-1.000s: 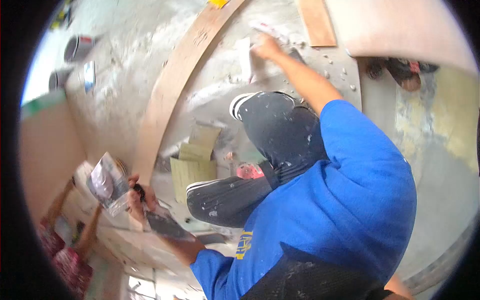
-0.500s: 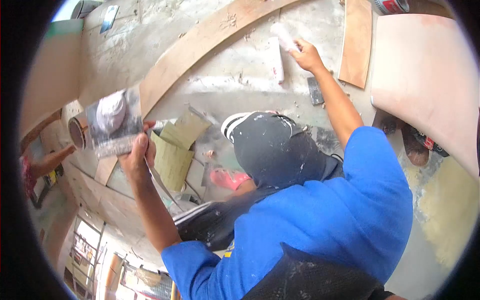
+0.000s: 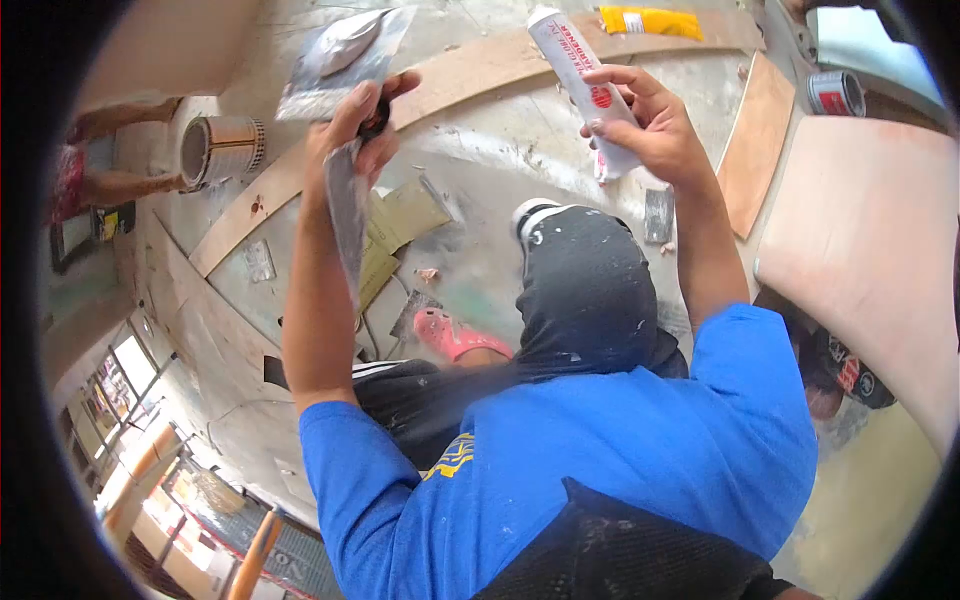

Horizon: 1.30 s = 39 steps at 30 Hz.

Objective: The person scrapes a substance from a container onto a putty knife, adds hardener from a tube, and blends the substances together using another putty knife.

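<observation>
My left hand (image 3: pixel 355 125) is closed around the dark handle of a flat spreader (image 3: pixel 385 50), whose pale plate carries a mound of light putty (image 3: pixel 347 42). A second thin grey blade (image 3: pixel 346 215) hangs down from the same palm. In my right hand (image 3: pixel 650 125) is a white hardener tube (image 3: pixel 572 75) with red lettering, gripped between thumb and fingers, its capped end pointing up and left. Behind the tube's lower end, a white item with red marks (image 3: pixel 601 170) on the floor is mostly hidden.
A yellow packet (image 3: pixel 660 22) lies near a long curved wooden strip (image 3: pixel 470 80). Metal cans stand left (image 3: pixel 220 150) and right (image 3: pixel 836 95). A large pale curved panel (image 3: pixel 865 250) is at right. Another person's forearm (image 3: pixel 130 187) reaches in at left, beside the can.
My right hand has lifted the hardener tube from near the floor. My left hand has moved up and right with the putty-laden spreader. The camera view has shifted.
</observation>
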Each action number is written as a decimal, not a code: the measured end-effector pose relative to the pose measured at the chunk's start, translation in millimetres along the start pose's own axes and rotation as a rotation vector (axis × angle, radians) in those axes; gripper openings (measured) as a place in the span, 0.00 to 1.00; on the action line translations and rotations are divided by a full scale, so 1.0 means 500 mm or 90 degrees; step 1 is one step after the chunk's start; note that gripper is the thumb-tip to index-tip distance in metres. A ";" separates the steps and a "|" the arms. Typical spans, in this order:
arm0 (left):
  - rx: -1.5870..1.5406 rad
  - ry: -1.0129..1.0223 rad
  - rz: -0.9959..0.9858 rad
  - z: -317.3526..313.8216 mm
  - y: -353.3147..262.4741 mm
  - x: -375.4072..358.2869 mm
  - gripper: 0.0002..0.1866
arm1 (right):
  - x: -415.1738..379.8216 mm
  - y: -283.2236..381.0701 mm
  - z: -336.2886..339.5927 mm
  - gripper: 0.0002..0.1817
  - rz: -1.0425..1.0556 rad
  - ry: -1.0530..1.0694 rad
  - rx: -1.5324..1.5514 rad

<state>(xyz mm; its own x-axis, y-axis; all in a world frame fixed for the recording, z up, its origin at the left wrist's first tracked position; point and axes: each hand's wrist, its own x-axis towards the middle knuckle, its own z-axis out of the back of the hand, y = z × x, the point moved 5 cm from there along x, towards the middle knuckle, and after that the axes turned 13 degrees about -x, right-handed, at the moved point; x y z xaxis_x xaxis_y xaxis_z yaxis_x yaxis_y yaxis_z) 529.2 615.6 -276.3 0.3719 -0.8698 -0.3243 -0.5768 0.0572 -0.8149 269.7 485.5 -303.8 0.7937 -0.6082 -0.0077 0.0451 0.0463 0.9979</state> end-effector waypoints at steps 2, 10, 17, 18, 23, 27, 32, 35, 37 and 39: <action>-0.041 0.048 -0.043 -0.028 -0.012 0.011 0.21 | 0.014 0.076 -0.033 0.30 0.089 -0.038 -0.257; -0.141 0.084 -0.135 -0.093 -0.044 -0.011 0.17 | 0.000 0.218 -0.094 0.30 0.301 -0.049 -0.439; -0.101 0.142 -0.176 -0.104 -0.054 -0.040 0.14 | -0.010 0.255 -0.132 0.30 0.351 -0.052 -0.636; -0.094 0.137 -0.199 -0.110 -0.057 -0.044 0.13 | -0.010 0.262 -0.141 0.30 0.372 -0.041 -0.664; -0.091 0.197 -0.222 -0.104 -0.078 -0.047 0.17 | 0.003 0.230 -0.141 0.30 0.173 0.030 -0.378; -0.069 0.220 -0.210 -0.111 -0.084 -0.062 0.17 | 0.013 0.167 -0.140 0.26 -0.034 0.176 0.003; 0.014 0.178 -0.259 -0.107 -0.075 -0.054 0.15 | 0.019 0.151 -0.156 0.22 -0.107 0.210 -0.070; -0.043 0.166 -0.240 -0.095 -0.057 -0.042 0.14 | 0.010 0.197 -0.167 0.24 0.010 0.032 -0.261; -0.093 0.193 -0.219 -0.096 -0.052 -0.046 0.14 | 0.001 0.215 -0.181 0.27 0.073 -0.037 -0.314; -0.052 0.242 -0.206 -0.094 -0.058 -0.055 0.15 | 0.002 0.195 -0.177 0.26 0.073 0.018 -0.227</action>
<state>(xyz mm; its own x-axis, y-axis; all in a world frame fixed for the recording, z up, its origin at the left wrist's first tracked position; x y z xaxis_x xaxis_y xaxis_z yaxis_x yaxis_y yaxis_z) 501.5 614.8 -221.4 0.2589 -0.9543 0.1492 -0.5359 -0.2704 -0.7998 328.7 559.7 -212.5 0.8220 -0.5613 0.0956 0.1602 0.3891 0.9071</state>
